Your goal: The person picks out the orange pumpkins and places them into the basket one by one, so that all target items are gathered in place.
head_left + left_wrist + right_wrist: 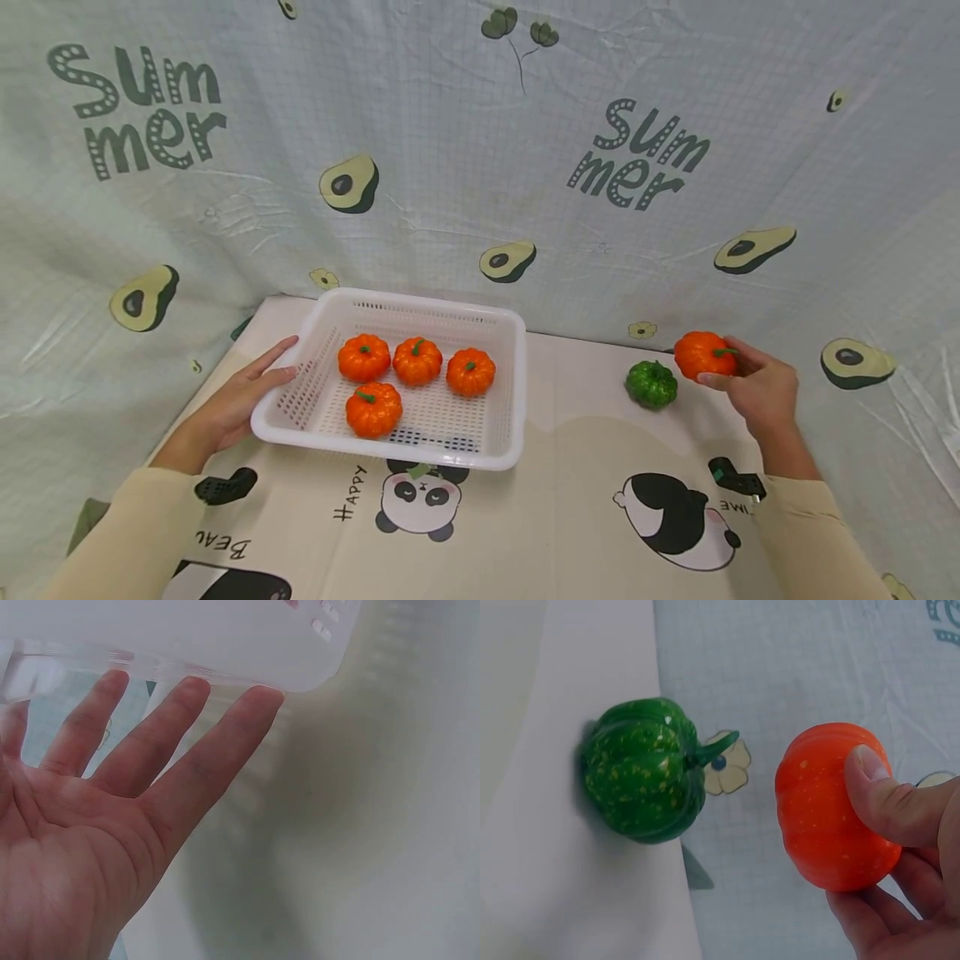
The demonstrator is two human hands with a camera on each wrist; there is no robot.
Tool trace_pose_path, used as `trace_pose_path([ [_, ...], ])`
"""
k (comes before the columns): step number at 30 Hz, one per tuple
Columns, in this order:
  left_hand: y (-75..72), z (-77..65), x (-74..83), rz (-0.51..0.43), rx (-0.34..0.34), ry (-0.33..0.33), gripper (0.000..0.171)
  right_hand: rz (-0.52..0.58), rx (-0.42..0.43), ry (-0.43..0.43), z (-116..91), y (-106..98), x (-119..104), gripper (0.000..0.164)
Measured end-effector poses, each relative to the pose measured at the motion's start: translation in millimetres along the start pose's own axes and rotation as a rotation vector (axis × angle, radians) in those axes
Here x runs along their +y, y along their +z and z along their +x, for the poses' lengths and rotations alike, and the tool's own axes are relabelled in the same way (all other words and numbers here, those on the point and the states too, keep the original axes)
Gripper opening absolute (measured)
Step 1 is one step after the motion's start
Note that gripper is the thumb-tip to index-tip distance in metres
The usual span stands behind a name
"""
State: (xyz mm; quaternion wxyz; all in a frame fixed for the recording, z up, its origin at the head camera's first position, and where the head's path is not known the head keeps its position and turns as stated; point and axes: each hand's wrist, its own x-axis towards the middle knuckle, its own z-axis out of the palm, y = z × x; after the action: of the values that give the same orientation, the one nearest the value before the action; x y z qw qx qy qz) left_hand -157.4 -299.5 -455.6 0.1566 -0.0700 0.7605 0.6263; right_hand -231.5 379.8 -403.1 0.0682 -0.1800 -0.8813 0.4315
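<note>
My right hand (763, 385) pinches a small orange pumpkin (702, 356) between thumb and fingers. The right wrist view shows the thumb (889, 799) lying across this held pumpkin (829, 814), with the other fingers beneath. Just left of it, a green pumpkin (651, 385) with a curved stem sits on the table. At the left side of a white perforated plastic basket (397, 454), my left hand (234, 402) has its fingers stretched out, fingertips against the basket's edge. Inside the basket are several orange pumpkins, one of them a front pumpkin (373, 410) set apart from a back row.
The table (555, 517) has a pale cover printed with pandas. Behind it hangs a light curtain (435, 108) with avocado prints and lettering, close along the table's back edge. A black wrist device (227, 487) sits on the left wrist, another device (735, 481) on the right.
</note>
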Motion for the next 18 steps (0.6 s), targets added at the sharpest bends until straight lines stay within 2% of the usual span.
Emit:
trace_pose_path([
  [7, 0.4, 1.0, -0.7, -0.005, 0.0, 0.002, 0.075, -0.028, -0.016, -0.123, -10, 4, -12, 0.075],
  [18, -1.3, 1.9, -2.4, -0.013, -0.006, 0.008, 0.076, -0.035, -0.08, -0.218, -18, 11, -26, 0.075],
])
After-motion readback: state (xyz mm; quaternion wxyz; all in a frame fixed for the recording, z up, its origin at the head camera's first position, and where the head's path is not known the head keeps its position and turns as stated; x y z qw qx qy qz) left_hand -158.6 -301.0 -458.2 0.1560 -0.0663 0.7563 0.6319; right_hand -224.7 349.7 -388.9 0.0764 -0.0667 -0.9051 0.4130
